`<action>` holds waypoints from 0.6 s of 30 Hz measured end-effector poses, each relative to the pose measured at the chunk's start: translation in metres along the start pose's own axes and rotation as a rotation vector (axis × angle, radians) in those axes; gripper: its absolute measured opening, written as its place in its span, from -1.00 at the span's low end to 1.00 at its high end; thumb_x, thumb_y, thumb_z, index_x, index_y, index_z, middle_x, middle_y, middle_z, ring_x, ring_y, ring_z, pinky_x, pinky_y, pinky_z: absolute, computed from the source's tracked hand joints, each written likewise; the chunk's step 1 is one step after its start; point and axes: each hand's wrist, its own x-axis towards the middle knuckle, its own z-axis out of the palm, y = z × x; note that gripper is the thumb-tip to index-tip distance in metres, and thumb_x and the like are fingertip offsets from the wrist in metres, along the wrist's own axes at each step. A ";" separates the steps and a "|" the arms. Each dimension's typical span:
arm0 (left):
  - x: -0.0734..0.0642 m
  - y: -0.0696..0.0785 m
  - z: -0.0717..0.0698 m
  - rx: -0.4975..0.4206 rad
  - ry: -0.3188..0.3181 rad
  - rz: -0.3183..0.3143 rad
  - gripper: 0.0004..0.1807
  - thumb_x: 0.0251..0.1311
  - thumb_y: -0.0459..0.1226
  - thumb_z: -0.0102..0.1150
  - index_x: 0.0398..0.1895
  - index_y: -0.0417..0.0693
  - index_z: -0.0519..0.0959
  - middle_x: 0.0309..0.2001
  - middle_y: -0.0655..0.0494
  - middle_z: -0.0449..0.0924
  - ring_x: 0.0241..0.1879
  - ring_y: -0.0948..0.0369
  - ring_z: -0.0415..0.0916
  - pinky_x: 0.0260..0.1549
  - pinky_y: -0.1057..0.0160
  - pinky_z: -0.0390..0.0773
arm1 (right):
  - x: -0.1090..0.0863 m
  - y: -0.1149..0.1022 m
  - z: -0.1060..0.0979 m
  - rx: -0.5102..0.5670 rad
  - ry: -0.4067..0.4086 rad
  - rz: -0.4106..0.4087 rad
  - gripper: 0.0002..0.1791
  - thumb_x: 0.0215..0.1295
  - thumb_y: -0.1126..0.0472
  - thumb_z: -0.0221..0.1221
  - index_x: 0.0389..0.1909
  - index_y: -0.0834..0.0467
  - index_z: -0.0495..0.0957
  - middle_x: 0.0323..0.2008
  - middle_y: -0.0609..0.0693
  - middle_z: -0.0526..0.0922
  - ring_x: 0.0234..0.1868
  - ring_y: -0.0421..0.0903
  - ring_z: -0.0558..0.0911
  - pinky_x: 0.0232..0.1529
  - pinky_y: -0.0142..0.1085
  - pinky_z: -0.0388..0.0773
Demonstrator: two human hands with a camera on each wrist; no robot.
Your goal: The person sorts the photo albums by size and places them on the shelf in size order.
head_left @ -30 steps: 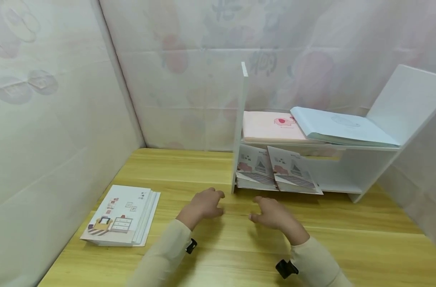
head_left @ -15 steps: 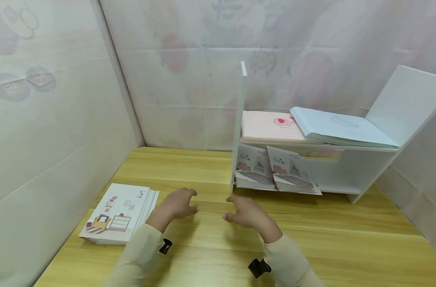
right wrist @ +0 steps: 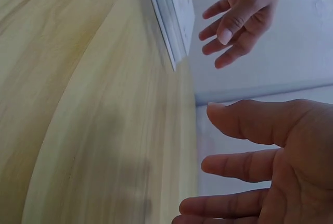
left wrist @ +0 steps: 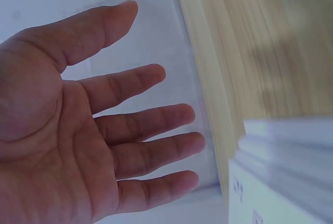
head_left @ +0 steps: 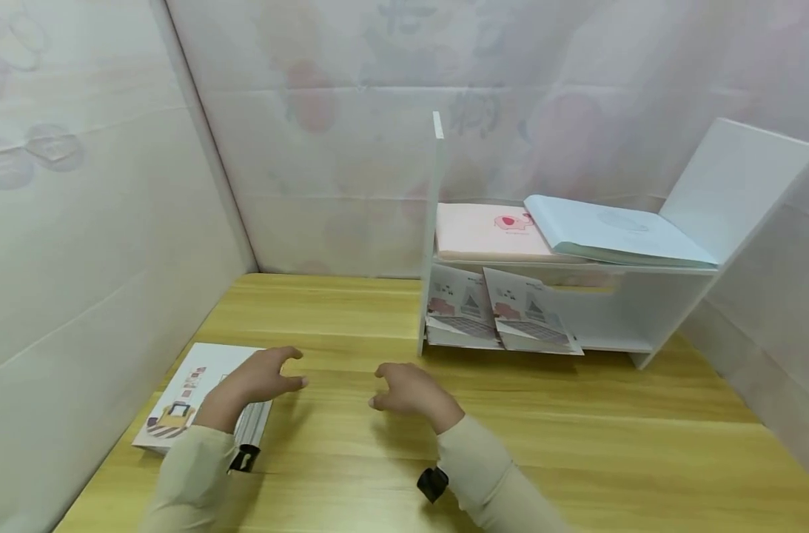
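My left hand (head_left: 257, 376) hovers over the right part of a stack of white booklets (head_left: 178, 400), covering some of the top cover in the head view. In the left wrist view its fingers (left wrist: 151, 122) are spread and hold nothing, with the booklet edges (left wrist: 281, 156) at lower right. My right hand (head_left: 411, 392) hangs over the wooden table to the right of the stack, thumb and fingers apart, holding nothing. The right wrist view shows the stack (right wrist: 174, 15) standing beyond it, next to the left hand.
A white shelf (head_left: 431, 222) stands at the back right. A pink album (head_left: 484, 233) and a light blue album (head_left: 617, 229) lie on its upper board. Two booklet piles (head_left: 527, 311) fill part of the lower level. Curtains (head_left: 311, 148) enclose the wooden table (head_left: 337, 451) behind and at the sides.
Both hands have moved left across the table, away from the shelf. The left hand now overlaps the booklet stack in the head view. The head view has shifted slightly.
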 end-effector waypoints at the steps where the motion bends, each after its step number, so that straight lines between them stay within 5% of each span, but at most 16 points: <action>1: -0.003 -0.004 -0.003 -0.004 0.002 -0.009 -0.41 0.20 -0.12 0.18 0.20 -0.31 0.35 0.14 -0.31 0.36 0.10 -0.25 0.30 -0.03 -0.19 0.34 | 0.004 -0.003 0.002 0.009 -0.014 -0.001 -0.44 0.21 0.09 0.23 0.16 0.29 0.40 0.06 0.13 0.51 0.04 0.06 0.50 -0.02 -0.08 0.45; 9: -0.018 -0.034 -0.020 0.015 0.024 -0.054 -0.34 0.21 -0.03 0.14 0.21 -0.33 0.32 0.11 -0.42 0.34 0.07 -0.31 0.30 -0.15 -0.25 0.38 | 0.028 -0.024 0.022 -0.027 -0.089 -0.009 -0.45 0.20 0.03 0.24 0.17 0.18 0.42 0.06 0.01 0.52 0.04 -0.03 0.49 -0.05 -0.17 0.47; 18: -0.024 -0.047 -0.022 -0.005 0.018 -0.092 -0.29 0.19 -0.02 0.16 0.19 -0.42 0.30 0.15 -0.44 0.29 0.06 -0.30 0.30 -0.17 -0.15 0.44 | 0.042 -0.046 0.045 -0.075 -0.080 -0.048 -0.47 0.16 0.05 0.28 0.13 0.18 0.47 0.04 -0.05 0.54 0.05 -0.08 0.50 -0.03 -0.25 0.46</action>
